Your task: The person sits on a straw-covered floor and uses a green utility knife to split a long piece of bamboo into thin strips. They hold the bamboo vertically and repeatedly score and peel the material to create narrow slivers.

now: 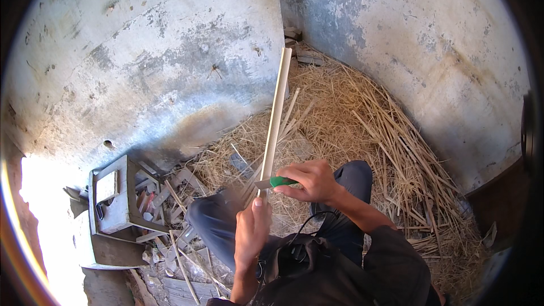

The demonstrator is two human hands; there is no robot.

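- While you sit with both knees drawn up, your left hand (251, 233) has its grip closed around the lower end of a long pale stick (275, 116), thumb pressed up against it.
- You hold the stick near upright, leaning slightly to the right; its top end stands in front of the corner where the two walls meet.
- Your right hand (311, 181) has its grip closed on a knife with a green handle (281, 181); the blade (264, 183) lies across the stick just above your left thumb and touches it.
- Both hands sit close together, the right just above and to the right of the left, over the gap between your knees.
- Loose straw (362, 124) covers the floor ahead of you and to your right, heaped into the wall corner.
- A small grey wooden frame (116, 195) lies on the floor to your left, near the foot of the stained concrete wall (141, 51), with scraps of wood and rubble just beside it.
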